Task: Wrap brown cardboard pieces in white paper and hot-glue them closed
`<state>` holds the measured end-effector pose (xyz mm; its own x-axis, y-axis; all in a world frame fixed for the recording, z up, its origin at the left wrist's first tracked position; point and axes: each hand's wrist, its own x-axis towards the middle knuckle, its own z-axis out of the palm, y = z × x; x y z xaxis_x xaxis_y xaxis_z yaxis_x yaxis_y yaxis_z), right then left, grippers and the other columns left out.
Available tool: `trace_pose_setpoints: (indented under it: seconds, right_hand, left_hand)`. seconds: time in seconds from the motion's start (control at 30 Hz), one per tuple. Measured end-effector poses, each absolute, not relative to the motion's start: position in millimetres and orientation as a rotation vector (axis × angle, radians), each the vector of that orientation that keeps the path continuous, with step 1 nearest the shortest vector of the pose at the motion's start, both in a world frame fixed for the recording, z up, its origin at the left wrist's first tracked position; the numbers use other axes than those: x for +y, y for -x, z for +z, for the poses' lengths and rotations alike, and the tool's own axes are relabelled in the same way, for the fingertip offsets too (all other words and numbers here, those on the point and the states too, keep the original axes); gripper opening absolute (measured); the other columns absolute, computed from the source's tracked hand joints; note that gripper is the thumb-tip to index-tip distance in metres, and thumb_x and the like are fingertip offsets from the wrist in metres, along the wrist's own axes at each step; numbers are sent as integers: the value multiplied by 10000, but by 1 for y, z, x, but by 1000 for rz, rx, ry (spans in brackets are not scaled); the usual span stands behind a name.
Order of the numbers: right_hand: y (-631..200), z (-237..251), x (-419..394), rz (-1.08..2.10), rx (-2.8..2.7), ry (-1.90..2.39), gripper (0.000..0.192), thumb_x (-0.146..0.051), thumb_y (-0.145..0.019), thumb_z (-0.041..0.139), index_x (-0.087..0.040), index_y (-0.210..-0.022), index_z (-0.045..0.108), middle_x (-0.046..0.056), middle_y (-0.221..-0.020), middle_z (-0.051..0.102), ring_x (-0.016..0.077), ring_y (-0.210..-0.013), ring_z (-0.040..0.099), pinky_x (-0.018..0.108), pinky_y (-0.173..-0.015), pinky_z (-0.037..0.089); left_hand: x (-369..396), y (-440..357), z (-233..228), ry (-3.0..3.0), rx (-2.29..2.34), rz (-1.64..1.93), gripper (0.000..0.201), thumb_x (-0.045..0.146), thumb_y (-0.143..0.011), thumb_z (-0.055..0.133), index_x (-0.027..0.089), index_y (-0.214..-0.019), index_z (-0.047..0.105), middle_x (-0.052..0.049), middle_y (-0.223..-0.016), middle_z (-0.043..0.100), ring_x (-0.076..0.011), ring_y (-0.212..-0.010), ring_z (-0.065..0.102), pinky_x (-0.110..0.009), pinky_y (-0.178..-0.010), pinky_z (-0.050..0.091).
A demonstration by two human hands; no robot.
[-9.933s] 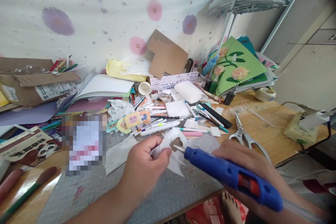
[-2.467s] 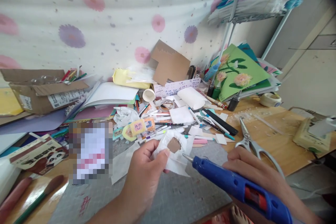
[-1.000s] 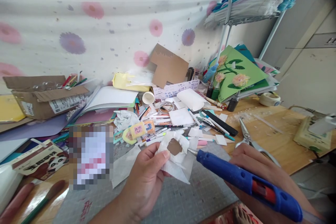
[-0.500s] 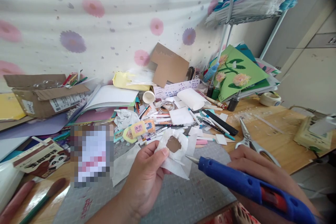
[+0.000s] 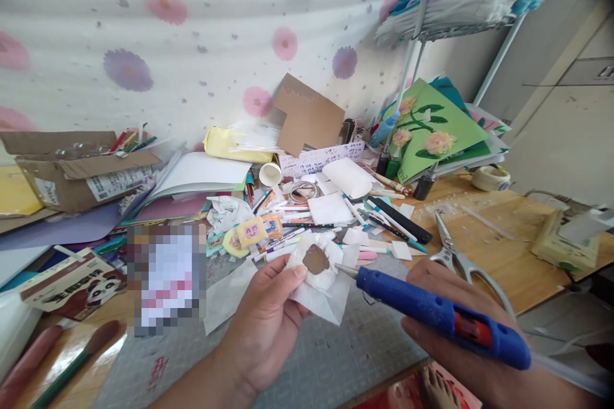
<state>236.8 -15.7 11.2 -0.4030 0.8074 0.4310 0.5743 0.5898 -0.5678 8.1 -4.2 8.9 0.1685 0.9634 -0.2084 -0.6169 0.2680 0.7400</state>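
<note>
Between the thumb and fingers of my left hand [image 5: 266, 319] is a crumpled white paper piece [image 5: 326, 276], gathered around a round brown centre [image 5: 316, 261] that looks like cardboard. A loose flap of thin paper hangs below it. My right hand [image 5: 453, 361] is closed on a blue hot glue gun [image 5: 407, 300] with a red part in its side and a clear glue stick at its rear. The metal nozzle [image 5: 346, 270] points left, at the right edge of the paper; whether it touches cannot be told. Both hands are above a grey cutting mat [image 5: 326, 358].
Pens, paper scraps and small painted pieces [image 5: 252, 232] crowd the area behind my hands. Silver scissors [image 5: 455, 255] lie at the right, near a power strip [image 5: 566, 246]. A cardboard box [image 5: 86, 172] stands back left. A strip of paper [image 5: 228, 294] rests on the mat.
My right hand has moved the glue gun slightly left and up, bringing its nozzle nearer the paper piece. The gun's rear and the glue stick now show. My left hand keeps its grip.
</note>
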Motion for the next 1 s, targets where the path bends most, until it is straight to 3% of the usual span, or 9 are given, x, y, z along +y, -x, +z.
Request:
trace_pose_setpoints:
  seconds: [0.17,0.4,0.6,0.73,1.0]
  right_hand:
    - [-236,9,-18,401,-2139,1079,92,-294,-779,577,-250,-717,628,15,-717,612,167,-652,604,255,-522,512]
    - [-240,15,-21,445,-2084,1098,47,-268,-785,568,-285,-783,611,19,-769,639,196,-712,625,259,-512,529]
    - [-239,16,-22,452,-2041,1138,68,-256,-774,581,-283,-832,606,17,-813,636,202,-760,619,258,-503,509]
    - [-237,13,-17,498,-2117,1144,17,-266,-777,577,-256,-774,590,9,-773,605,172,-701,598,268,-547,503]
    - [-236,4,-14,477,-2231,1150,95,-189,-779,510,-237,-700,529,7,-706,532,153,-644,532,277,-518,450]
  left_hand:
    - [-4,-8,9,-602,814,1238,117,181,-749,644,140,-643,615,25,-558,545,-59,-480,449,-177,-475,385]
    - [-4,-8,7,-654,876,1290,71,197,-773,617,180,-834,650,0,-761,640,-108,-639,560,-212,-519,460]
    - [-2,-9,6,-686,928,1280,29,208,-771,633,179,-773,627,9,-764,632,-108,-678,561,-225,-569,488]
    - [-2,-9,6,-786,978,1250,54,218,-787,618,165,-780,627,-8,-788,633,-120,-716,561,-234,-599,491]
    - [-5,-8,5,-904,1016,1222,94,248,-784,618,163,-814,646,-35,-808,643,-145,-724,561,-260,-619,495]
